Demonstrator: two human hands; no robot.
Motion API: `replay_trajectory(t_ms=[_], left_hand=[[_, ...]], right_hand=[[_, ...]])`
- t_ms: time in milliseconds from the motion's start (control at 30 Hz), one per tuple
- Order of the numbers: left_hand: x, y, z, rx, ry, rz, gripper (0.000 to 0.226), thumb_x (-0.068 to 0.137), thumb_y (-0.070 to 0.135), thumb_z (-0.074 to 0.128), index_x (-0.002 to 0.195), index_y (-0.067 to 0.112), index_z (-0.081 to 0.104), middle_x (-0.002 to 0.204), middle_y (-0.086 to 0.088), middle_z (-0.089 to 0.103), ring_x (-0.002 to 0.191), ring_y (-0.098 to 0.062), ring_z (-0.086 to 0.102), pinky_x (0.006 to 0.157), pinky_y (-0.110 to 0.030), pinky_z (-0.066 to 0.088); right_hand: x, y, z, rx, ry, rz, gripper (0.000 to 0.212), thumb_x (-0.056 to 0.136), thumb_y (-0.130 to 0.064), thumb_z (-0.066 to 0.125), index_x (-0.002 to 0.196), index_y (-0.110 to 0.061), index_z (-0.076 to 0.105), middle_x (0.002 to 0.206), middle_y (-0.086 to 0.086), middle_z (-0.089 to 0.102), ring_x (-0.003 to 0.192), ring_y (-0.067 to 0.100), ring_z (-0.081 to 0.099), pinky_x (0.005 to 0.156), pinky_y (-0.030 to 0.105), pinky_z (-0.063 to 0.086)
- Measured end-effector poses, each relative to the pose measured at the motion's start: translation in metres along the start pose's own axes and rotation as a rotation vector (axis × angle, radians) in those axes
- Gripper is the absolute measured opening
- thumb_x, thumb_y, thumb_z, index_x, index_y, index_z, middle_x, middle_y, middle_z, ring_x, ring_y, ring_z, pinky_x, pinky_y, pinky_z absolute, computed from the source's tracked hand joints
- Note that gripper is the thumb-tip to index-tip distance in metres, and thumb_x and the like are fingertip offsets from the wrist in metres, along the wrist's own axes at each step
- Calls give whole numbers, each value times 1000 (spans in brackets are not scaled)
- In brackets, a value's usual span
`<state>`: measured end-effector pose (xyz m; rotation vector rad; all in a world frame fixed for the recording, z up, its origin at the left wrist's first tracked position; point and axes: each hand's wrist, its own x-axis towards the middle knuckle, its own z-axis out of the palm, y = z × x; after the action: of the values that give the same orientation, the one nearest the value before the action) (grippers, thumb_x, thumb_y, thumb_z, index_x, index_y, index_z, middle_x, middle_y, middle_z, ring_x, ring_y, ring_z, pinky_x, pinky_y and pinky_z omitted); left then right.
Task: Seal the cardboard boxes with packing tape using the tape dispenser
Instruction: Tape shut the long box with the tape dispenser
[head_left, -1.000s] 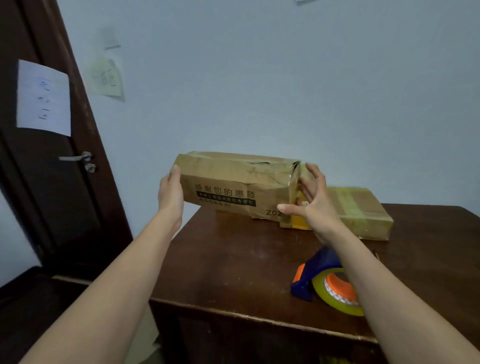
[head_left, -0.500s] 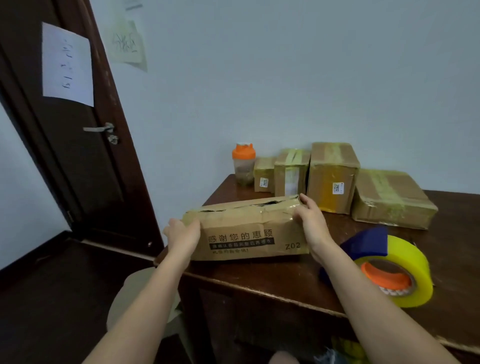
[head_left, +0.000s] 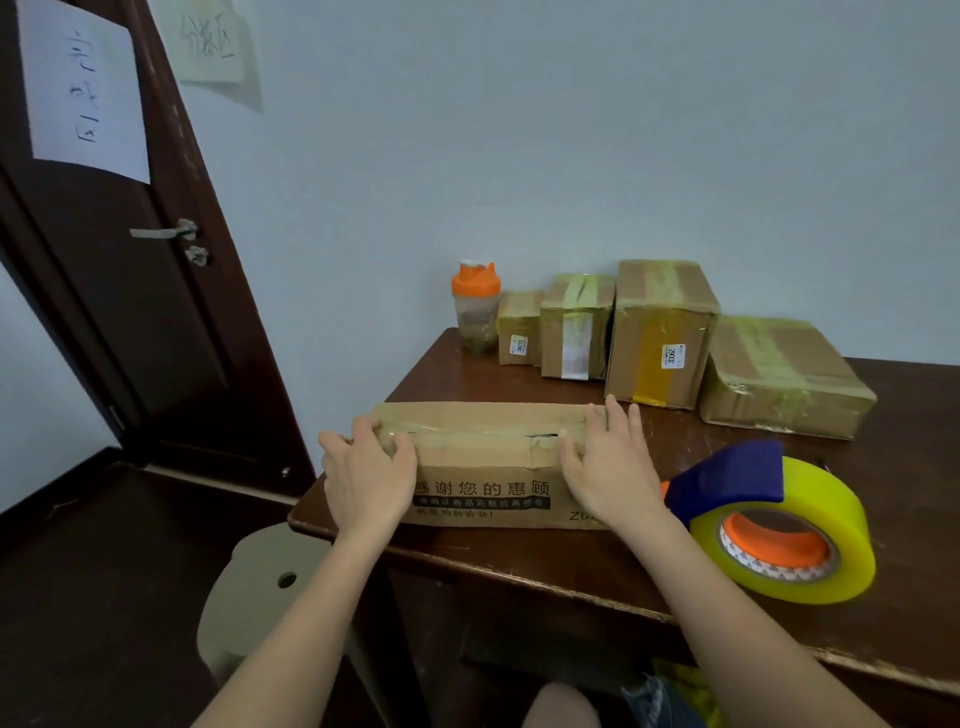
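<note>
A long cardboard box (head_left: 483, 457) with black printed characters on its front lies near the front left corner of the dark wooden table (head_left: 519, 379). Its top seam shows a dark gap. My left hand (head_left: 370, 475) grips the box's left end. My right hand (head_left: 608, 462) lies flat over the box's right end, fingers spread on the top. A blue tape dispenser (head_left: 737, 475) with a big yellow tape roll (head_left: 810, 530) on an orange core rests on the table just right of my right hand, untouched.
Several taped boxes (head_left: 660, 332) stand in a row along the wall at the table's back, beside an orange-capped shaker bottle (head_left: 475, 306). A dark door (head_left: 104, 291) with a paper note is at the left. A pale stool (head_left: 249, 587) sits below the table's left edge.
The long box was held up in the air and has come down onto the table's front. My hands shifted from its ends to pressing over its top and front.
</note>
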<state>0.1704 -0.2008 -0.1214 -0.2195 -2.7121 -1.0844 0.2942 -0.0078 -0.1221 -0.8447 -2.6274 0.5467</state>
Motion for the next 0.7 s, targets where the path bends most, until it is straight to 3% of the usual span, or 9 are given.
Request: replay_trajectory(t_ms=[100, 167, 233, 333, 433, 500, 600, 700], left_hand=[[0, 6, -2, 173, -1, 29, 43, 95, 48, 41, 120, 13, 46, 119, -12, 37, 103, -33, 46, 86, -45, 44], [5, 13, -7, 296, 41, 102, 42, 95, 46, 43, 112, 8, 52, 122, -14, 39, 106, -35, 45, 89, -44, 41], [13, 17, -9, 319, 45, 144, 40, 96, 41, 44, 106, 4, 56, 122, -13, 39, 104, -32, 45, 87, -44, 42], [20, 17, -6, 268, -76, 55, 41, 100, 38, 38, 120, 2, 46, 125, -13, 38, 92, -28, 49, 74, -41, 46], [22, 16, -2, 295, -167, -21, 55, 101, 47, 31, 136, 5, 29, 136, -14, 40, 94, -31, 53, 72, -38, 38], [28, 16, -1, 320, -214, -63, 67, 99, 57, 25, 143, 7, 29, 139, -15, 45, 113, -35, 54, 79, -40, 40], [37, 18, -3, 287, -283, -142, 72, 98, 62, 17, 141, 9, 42, 139, -14, 51, 124, -35, 50, 92, -43, 42], [39, 21, -6, 291, -306, -136, 69, 102, 55, 14, 136, 7, 51, 140, -15, 51, 125, -34, 49, 96, -43, 41]], right_hand=[[1, -4, -5, -262, -25, -40, 61, 101, -35, 27, 152, -1, 20, 161, 17, 11, 149, 32, 4, 121, 45, 9], [6, -9, -9, -265, -73, -16, 59, 100, -28, 32, 149, 4, 26, 159, 21, 14, 149, 32, 9, 121, 44, 13], [11, -12, -12, -177, -64, -1, 50, 99, -25, 35, 139, 5, 42, 154, 22, 27, 146, 32, 20, 118, 43, 24], [13, -13, -11, -29, -11, 28, 35, 100, -20, 38, 126, 2, 46, 132, 20, 48, 122, 33, 48, 97, 41, 46], [18, -9, -9, 123, -28, 125, 33, 103, -31, 32, 127, -8, 34, 127, 17, 48, 101, 32, 56, 79, 44, 49], [23, -6, -8, 179, -91, 180, 49, 104, -39, 27, 143, -11, 22, 142, 18, 40, 116, 37, 52, 91, 48, 44], [32, -2, -8, 258, -150, 228, 64, 103, -47, 21, 154, -11, 6, 156, 17, 28, 139, 37, 34, 110, 49, 30], [37, 1, -10, 329, -176, 240, 59, 105, -43, 21, 152, -7, 15, 151, 16, 36, 137, 33, 37, 107, 42, 32]])
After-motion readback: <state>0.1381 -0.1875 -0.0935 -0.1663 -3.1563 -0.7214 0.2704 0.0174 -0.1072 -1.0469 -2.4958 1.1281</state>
